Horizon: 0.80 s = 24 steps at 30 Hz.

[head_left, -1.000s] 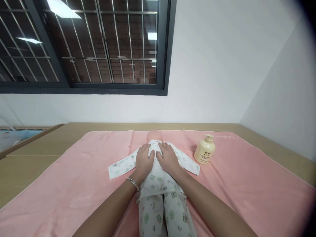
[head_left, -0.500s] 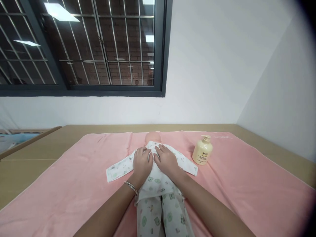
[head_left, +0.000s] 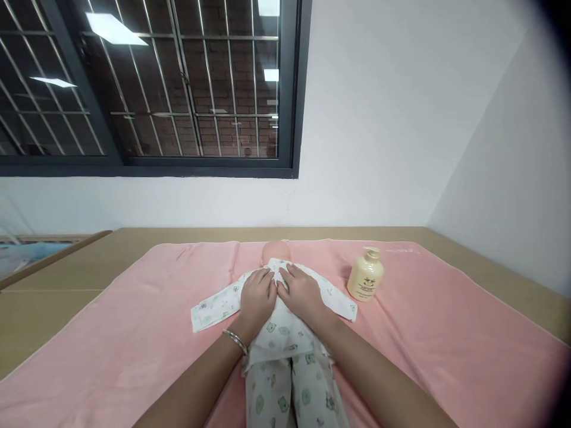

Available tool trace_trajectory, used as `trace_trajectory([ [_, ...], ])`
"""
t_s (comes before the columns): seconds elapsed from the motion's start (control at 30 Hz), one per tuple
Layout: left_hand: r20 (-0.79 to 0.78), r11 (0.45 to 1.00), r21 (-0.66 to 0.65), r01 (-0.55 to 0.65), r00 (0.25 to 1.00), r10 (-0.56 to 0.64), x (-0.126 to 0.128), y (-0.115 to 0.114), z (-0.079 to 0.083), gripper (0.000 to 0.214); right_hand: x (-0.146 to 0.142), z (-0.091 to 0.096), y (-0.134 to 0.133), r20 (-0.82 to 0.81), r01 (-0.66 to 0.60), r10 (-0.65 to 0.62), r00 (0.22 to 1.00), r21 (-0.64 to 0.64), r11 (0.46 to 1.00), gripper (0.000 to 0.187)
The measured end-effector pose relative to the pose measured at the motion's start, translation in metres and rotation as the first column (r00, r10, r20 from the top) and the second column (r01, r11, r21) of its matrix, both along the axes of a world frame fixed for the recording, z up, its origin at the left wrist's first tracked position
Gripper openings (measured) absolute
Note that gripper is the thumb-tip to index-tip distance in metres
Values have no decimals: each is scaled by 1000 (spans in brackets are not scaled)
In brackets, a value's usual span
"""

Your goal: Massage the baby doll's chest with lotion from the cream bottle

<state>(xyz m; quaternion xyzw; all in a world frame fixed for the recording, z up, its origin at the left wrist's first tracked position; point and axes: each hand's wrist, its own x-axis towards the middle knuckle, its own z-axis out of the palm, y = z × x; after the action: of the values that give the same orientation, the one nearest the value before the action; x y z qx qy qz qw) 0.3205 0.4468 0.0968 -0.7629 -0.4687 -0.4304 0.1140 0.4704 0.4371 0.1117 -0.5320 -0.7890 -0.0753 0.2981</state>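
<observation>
A baby doll (head_left: 276, 252) lies on a pink cloth (head_left: 147, 345), its bare head pointing away from me. It wears a white printed top (head_left: 285, 333) with the sleeves spread to both sides, and matching trousers (head_left: 270, 389). My left hand (head_left: 259, 294) rests flat on the left of the doll's upper body, a silver bangle (head_left: 235, 340) on its wrist. On the right of the upper body lies my right hand (head_left: 303, 292), fingers stretched. The thumbs almost meet at the middle. Both hands press on the fabric and hide part of it.
A cream pump bottle (head_left: 366, 274) stands on the cloth, right of the doll's sleeve. Under the cloth is a wooden table (head_left: 57, 309), with a white wall (head_left: 366, 148) behind it. A dark-framed window (head_left: 205, 166) with bars is at the upper left.
The left fingers have straightened slightly over the top. The whole view has shifted down a little in the picture; the doll and the bottle keep their places on the cloth.
</observation>
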Motion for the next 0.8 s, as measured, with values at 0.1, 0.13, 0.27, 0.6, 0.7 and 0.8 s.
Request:
trace_trajectory([
  [0.1,-1,998,-9,-63,998,63,1,-2,1,25,-5,-3,-6,-58,93,-92,994,-1,996,33],
  [0.13,-4,996,-25,-82,997,82,1,-3,2,26,-5,-4,-6,-66,110,-110,992,-3,994,35],
  [0.27,-35,995,-51,-83,996,81,2,-2,3,32,-1,-8,6,-38,60,-61,997,-27,998,48],
  [0.6,-32,998,-34,-59,998,58,1,0,1,27,-1,-8,0,-44,-78,84,996,126,989,31],
  [0.7,-30,996,-65,-61,998,59,2,-2,4,27,-2,-11,-2,-124,0,13,992,104,995,32],
  [0.8,-25,983,-151,-100,995,97,3,-3,6,31,-1,-12,3,-135,45,-40,990,35,998,43],
])
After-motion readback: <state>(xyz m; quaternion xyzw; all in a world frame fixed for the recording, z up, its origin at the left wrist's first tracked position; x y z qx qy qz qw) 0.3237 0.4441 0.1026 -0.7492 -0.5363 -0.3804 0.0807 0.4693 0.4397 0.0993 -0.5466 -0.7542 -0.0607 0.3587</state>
